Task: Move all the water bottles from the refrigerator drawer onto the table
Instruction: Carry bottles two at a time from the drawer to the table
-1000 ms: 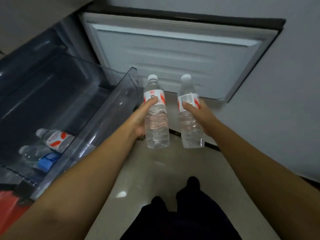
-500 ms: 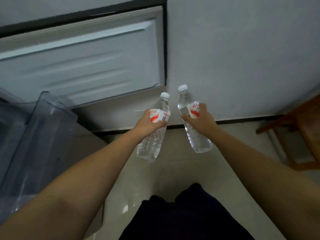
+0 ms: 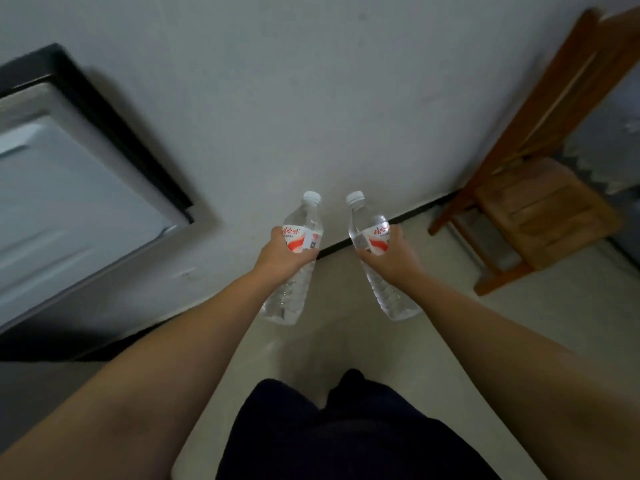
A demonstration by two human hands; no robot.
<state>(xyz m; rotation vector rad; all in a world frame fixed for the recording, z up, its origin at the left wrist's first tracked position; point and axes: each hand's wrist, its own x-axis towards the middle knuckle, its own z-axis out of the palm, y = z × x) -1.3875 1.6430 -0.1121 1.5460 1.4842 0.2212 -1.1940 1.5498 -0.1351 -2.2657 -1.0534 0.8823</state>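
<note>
The left hand (image 3: pixel 277 258) grips one bottle (image 3: pixel 294 265); the right hand (image 3: pixel 393 256) grips another bottle (image 3: pixel 379 258); both white labels show red writing, too blurry to read

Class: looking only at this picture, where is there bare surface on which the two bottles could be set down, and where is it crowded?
Bare floor lies between the wall's dark skirting and the person's legs. The wooden chair seat at right is bare. Left is crowded by the refrigerator door. No table shows.
</note>
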